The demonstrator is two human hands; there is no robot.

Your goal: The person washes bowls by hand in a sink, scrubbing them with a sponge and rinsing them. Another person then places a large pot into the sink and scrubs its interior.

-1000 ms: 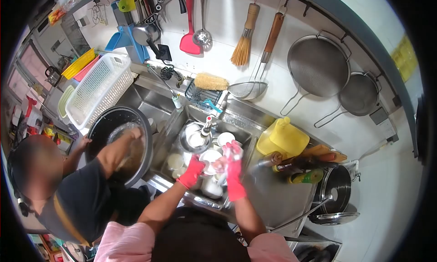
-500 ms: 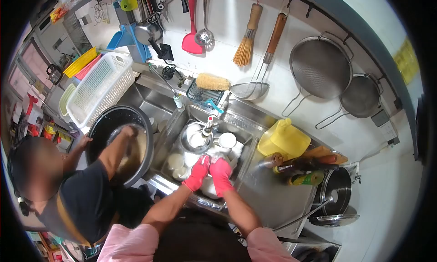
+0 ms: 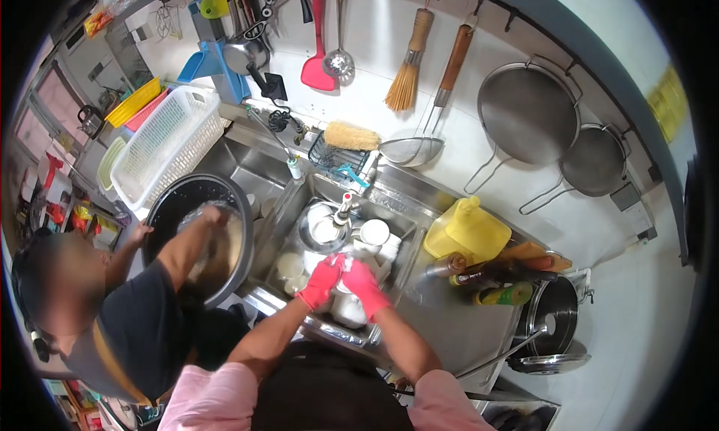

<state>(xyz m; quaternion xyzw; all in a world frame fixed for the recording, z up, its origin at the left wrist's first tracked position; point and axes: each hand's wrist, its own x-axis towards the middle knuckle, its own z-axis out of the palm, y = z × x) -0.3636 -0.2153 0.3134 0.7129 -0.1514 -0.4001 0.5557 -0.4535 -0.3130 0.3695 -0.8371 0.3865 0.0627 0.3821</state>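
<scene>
Both my hands wear pink-red rubber gloves and meet over the metal sink (image 3: pixel 410 240). My left hand (image 3: pixel 322 280) is closed, its fingertips against something small and whitish that I cannot make out. From the right, my right hand (image 3: pixel 363 285) closes on the same spot. White dishes fill the sink around and below the gloves, among them a white cup (image 3: pixel 374 231). A metal bowl (image 3: pixel 305 235) with white pieces in it sits under the faucet (image 3: pixel 344 208).
At the left a co-worker (image 3: pixel 142 326) reaches into a large black tub (image 3: pixel 244 260). A white basket (image 3: pixel 161 143) stands behind it. To the right are a yellow jug (image 3: pixel 468 232), bottles (image 3: pixel 503 294) and a black pot (image 3: pixel 556 311). Strainers (image 3: pixel 529 113) hang on the wall.
My gloved hands have shifted slightly and turned, with the fingertips still together. The co-worker's arm has moved a little inside the tub.
</scene>
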